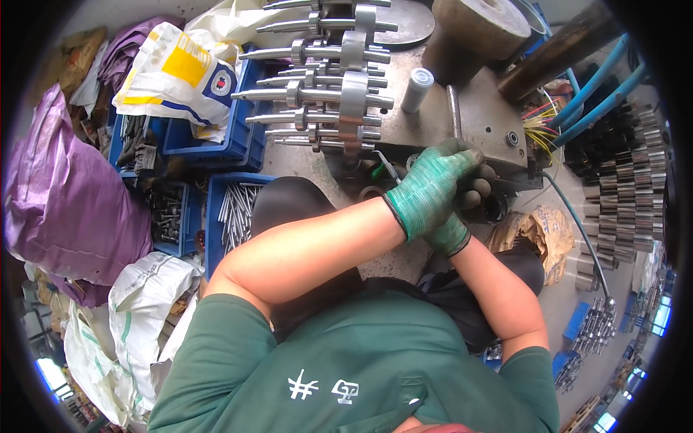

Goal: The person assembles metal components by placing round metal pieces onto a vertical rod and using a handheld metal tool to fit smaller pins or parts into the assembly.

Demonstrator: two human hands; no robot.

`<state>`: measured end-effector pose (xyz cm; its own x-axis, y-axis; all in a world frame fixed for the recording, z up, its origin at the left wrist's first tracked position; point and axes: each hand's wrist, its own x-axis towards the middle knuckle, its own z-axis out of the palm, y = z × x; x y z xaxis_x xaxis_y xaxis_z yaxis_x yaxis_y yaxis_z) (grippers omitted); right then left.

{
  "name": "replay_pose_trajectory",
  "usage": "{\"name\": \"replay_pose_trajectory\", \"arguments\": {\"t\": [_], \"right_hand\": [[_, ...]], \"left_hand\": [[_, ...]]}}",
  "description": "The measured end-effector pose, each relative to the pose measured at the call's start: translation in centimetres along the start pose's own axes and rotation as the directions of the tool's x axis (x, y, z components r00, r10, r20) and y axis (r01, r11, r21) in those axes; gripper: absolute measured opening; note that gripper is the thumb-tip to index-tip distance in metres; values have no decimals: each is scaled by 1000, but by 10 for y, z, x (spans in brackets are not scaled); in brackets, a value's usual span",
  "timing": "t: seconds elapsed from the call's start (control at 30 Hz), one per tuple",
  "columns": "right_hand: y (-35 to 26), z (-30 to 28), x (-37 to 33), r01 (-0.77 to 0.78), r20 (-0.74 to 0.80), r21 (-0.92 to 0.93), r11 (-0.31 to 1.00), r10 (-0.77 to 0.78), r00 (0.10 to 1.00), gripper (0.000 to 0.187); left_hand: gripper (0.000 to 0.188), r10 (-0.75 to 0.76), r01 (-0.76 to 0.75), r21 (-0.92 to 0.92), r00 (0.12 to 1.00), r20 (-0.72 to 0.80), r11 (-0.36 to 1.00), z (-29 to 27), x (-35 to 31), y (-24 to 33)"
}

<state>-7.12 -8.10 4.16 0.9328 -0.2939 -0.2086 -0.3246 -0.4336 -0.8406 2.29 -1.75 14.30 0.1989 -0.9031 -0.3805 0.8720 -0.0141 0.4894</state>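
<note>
My left hand (432, 184), in a green knit glove, reaches across to the front edge of a steel block (491, 144). Its fingers are curled closed near the lower end of a metal rod (454, 112) that lies over the block's top. Partly beneath it is my right hand (449, 234), gloved too, with dark fingertips bent up against the left hand. Whatever lies between the two hands is hidden. Left of them, a small hooked tool with a green handle (378, 171) sits by the block. A pale capped cylinder (417, 91) stands upright on top.
Several shafts with gear discs (354, 94) line the block's left side. Blue bins (214, 216) hold metal rods and small parts. Behind stands a heavy steel hub (476, 32). Blue hoses (603, 83), loose wires (541, 130), crumpled brown paper (552, 238) and stacked metal parts (621, 195) are right.
</note>
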Motion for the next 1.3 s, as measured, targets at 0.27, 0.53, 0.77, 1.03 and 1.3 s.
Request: {"name": "replay_pose_trajectory", "arguments": {"t": [0.27,0.53,0.77,1.03,1.3], "right_hand": [[9,8,4,32,5,-78,996,-31,999,52],[15,25,1,47,33,-123,991,-44,999,53],[19,36,0,55,49,-130,990,-49,998,53],[29,65,5,57,142,-399,915,0,990,54],[42,55,7,-45,10,443,895,46,999,51]], "left_hand": [[12,9,-9,20,1000,-16,1000,-3,7,3],[19,16,-16,1,999,-44,1000,-1,2,6],[18,27,-27,3,998,-57,1000,-4,6,7],[18,52,-52,1,997,-61,999,-9,7,5],[19,88,-86,38,994,-59,996,-1,6,8]]}}
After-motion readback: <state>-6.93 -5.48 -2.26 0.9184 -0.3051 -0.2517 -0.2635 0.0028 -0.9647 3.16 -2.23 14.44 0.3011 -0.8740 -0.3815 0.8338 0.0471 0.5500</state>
